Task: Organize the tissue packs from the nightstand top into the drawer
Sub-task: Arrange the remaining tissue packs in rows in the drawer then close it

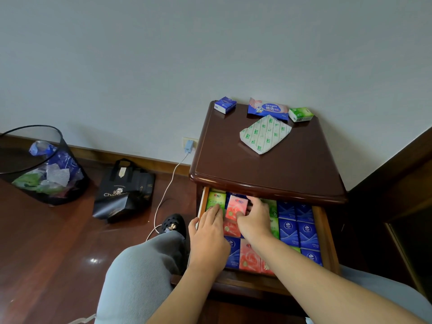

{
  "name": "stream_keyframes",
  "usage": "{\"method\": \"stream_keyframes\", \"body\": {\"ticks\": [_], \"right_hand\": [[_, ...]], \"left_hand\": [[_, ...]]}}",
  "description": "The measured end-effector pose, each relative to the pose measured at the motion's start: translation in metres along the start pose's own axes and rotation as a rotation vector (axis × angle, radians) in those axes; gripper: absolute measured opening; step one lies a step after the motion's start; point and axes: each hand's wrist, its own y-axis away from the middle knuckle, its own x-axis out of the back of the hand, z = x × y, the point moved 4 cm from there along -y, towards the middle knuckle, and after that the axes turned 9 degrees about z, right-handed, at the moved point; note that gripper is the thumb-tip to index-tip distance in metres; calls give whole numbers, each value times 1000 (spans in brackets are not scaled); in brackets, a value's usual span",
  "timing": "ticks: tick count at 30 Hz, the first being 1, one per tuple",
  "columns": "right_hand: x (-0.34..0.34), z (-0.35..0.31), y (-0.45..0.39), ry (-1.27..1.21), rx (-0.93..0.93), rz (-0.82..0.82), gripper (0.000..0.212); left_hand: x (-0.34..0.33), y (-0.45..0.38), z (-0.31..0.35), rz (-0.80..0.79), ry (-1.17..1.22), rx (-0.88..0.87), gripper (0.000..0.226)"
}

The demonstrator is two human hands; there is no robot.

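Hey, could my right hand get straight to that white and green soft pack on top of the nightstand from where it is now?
Probably yes. The right hand is down in the open drawer, on the pink pack. It would have to lift out past the nightstand's front edge; nothing stands before the white and green pack.

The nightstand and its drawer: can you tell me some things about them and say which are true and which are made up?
1. The drawer is pulled open. True.
2. Nothing is left on the nightstand top. False: four packs lie there, a small blue pack, a blue and pink wipes pack, a small green pack and a white and green pack.
3. Both hands are inside the drawer. True: the left hand lies on a green pack, and the right hand has its fingers at a pink pack.
4. The bin on the floor is empty. False: it holds crumpled wrappers.
5. The drawer holds only blue packs. False: green, pink and blue ones.
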Motion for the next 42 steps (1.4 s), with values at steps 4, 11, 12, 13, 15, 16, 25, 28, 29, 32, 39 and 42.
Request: {"method": "stream_keyframes", "body": {"ticks": [4,11,12,13,15,16,25,28,29,32,39,42], "right_hand": [[-4,0,0,-76,-45,-15,49],[-4,-3,-1,-72,-34,-29,48],[-4,-3,-1,-74,-38,-34,49],[-4,-3,-1,-76,-42,-40,50],[-3,-3,0,-74,-40,-51,50],[-2,-4,0,-70,-37,-52,50],[6,-5,5,-113,-102,-12,47],[19,-1,9,-97,-201,52,36],[25,-1,11,-73,-225,38,29],[47,-7,10,-79,-225,-58,36],[108,-51,-39,-171,34,43,37],[122,-53,-68,-154,126,108,12]], "left_hand": [[1,1,1,4,-1,1,81],[1,1,1,-5,-6,-3,80],[1,1,1,-8,-5,-2,80],[1,0,1,-10,-6,-1,80],[1,0,1,-13,-10,0,79],[1,0,1,-16,-11,3,79],[3,1,3,9,-9,-2,78],[13,4,6,114,45,22,65],[18,5,7,171,56,17,57],[34,-5,16,386,74,-37,31],[59,-83,58,432,42,-107,11],[47,-112,65,325,-32,-57,19]]}}
